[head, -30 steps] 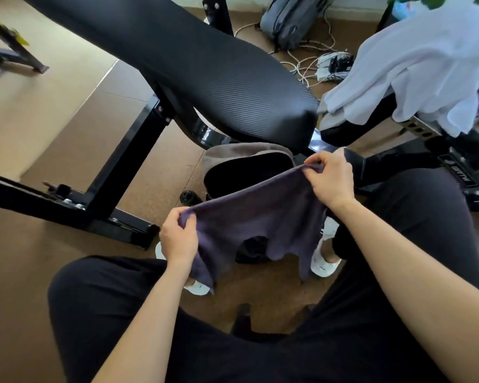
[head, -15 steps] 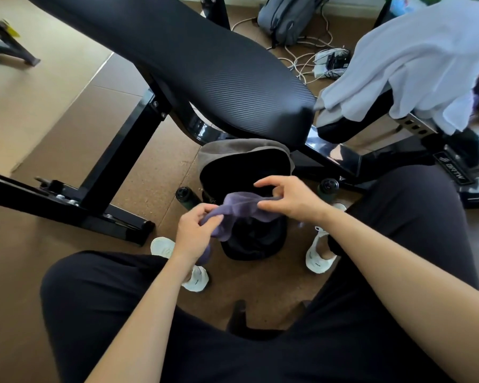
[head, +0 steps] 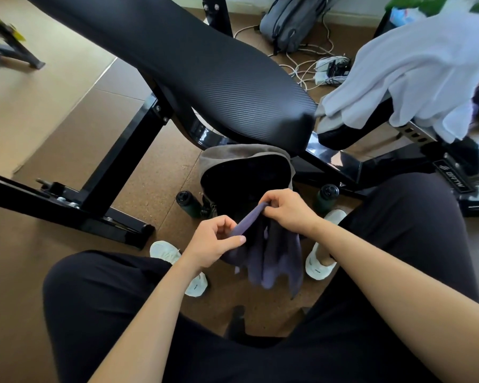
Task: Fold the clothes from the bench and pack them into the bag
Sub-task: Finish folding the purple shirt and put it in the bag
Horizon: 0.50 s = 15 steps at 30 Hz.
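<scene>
Brown gym floor [head: 161,172], open bag [head: 234,152] sat mid-frame under the bench [head: 205,78]. Left hand [head: 212,240] and right hand [head: 286,212] pinched the purple garment [head: 272,261]; hanging loose, its fold could've slipped apart.

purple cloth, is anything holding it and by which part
Both hands hold the purple cloth by its bunched upper edge: the right hand pinches the higher end, the left hand grips the lower end. The rest hangs loose.

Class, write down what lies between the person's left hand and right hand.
In the head view, a bunched purple-grey garment spans the gap. The left hand and the right hand both grip it, and the rest hangs below.
</scene>
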{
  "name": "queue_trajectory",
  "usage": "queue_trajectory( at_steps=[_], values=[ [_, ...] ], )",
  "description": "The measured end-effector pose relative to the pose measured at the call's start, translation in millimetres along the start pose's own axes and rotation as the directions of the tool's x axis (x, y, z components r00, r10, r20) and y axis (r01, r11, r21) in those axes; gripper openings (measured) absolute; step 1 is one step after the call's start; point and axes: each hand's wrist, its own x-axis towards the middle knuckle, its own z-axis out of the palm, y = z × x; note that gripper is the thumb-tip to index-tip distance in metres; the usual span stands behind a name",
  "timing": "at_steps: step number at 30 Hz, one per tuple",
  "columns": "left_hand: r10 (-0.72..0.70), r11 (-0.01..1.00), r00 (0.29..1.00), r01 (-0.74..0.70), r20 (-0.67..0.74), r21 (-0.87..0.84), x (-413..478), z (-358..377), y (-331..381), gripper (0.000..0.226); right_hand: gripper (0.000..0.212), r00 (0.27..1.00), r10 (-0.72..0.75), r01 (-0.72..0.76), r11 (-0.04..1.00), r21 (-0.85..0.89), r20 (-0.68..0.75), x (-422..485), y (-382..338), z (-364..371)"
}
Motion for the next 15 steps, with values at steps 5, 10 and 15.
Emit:
queue_trajectory(
  at_steps=[5,10,15],
  values=[
    [-0.05,0.993,0.996,0.058,-0.078,0.105,1,-5,-6,0.014,0.02,0.997,0.039,-0.032,0.994,0.104,-0.065,2,5,-9],
    [-0.063,0.997,0.907,0.04,-0.417,-0.063,2,-8,2,0.012,0.017,0.991,0.133,-0.114,0.86,0.497,-0.002,2,5,-14],
    [-0.012,0.983,0.909,-0.064,-0.417,-0.169,0,-5,10,0.008,0.021,0.958,0.128,-0.286,0.484,0.827,0.256,-9,-12,-17]
  ],
)
